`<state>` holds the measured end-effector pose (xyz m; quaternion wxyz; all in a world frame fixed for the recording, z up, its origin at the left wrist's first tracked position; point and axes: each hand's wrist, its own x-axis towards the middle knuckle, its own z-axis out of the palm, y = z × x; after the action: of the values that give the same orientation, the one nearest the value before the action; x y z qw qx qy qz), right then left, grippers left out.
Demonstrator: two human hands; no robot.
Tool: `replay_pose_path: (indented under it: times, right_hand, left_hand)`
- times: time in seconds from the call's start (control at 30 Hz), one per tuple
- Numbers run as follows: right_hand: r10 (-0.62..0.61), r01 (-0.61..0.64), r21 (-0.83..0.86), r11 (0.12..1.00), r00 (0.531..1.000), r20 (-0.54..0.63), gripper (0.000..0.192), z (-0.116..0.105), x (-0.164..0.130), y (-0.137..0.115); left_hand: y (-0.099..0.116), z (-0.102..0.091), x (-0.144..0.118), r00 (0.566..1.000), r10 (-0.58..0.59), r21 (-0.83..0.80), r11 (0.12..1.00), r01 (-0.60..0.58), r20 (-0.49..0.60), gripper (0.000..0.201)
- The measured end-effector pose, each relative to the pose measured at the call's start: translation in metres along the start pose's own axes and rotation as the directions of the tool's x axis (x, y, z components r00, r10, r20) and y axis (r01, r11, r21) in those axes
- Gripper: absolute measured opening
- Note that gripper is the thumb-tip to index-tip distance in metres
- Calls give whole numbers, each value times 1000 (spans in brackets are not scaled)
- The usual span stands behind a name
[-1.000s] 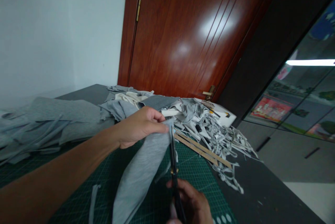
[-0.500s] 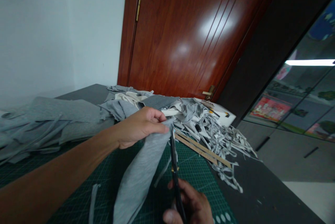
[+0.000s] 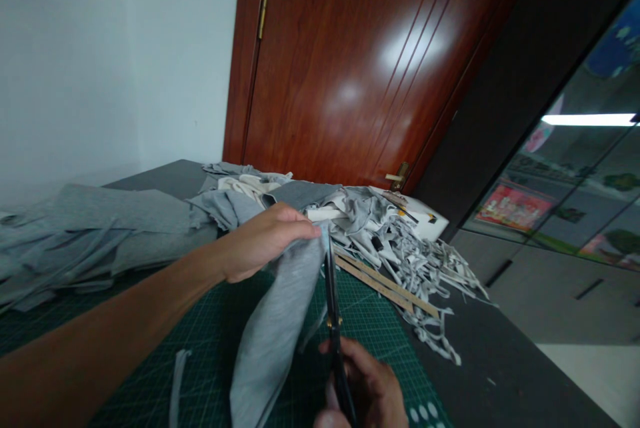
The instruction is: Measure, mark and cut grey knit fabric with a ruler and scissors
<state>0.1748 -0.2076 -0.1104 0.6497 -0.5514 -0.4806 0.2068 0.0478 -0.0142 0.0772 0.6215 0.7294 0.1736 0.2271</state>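
L hand (image 3: pixel 260 241) was closed in a pinch grip on the top edge of a grey fabric piece (image 3: pixel 273 335), holding it up off the green cutting mat (image 3: pixel 210 348); the cloth hung down from the fingers twd the bottom of the view, lower end reaching the mat. R hand (image 3: pixel 367 391) sat low at the frame's bottom edge, grip closed round the handles of black scissors (image 3: pixel 333 321). Blades pointed up & away from the person, running right alongside the fabric's rt edge, tip just below the L fingertips; blades looked nearly shut, can't tell if cloth lay betw. them. A thin grey strip (image 3: pixel 176 388) lay on the mat left of the hanging piece.

The mat lay on a dark counter (image 3: pixel 500 375). Behind the L hand: a heap of grey & cream cloth (image 3: pixel 240 195); to the left, flat grey fabric sheets (image 3: pixel 100 228). Right of the scissors, a wooden ruler (image 3: pixel 380 285) lay slantwise, w/ a tangle of pale cut strips (image 3: pixel 420 261) over & beyond it. Red-brown door (image 3: pixel 360 61) w/ brass handle (image 3: pixel 399 177) stood behind the counter, white wall (image 3: pixel 100 61) to its left.
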Motion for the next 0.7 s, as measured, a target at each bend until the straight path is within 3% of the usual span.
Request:
replay_pose_path:
  times: [0.33,0.53,0.7]
  right_hand:
    - [-37,35,47,998,998,47,79,-3,0,11]
    - [-55,58,-59,997,997,52,72,-6,1,4]
    - [-66,65,-199,978,998,2,67,-8,-1,1]
  left_hand:
    - [-9,2,-1,990,41,127,992,-24,-134,34]
    - [-1,3,-2,994,65,288,957,-39,-82,39]
    - [-3,4,-3,988,70,289,957,-29,-134,37]
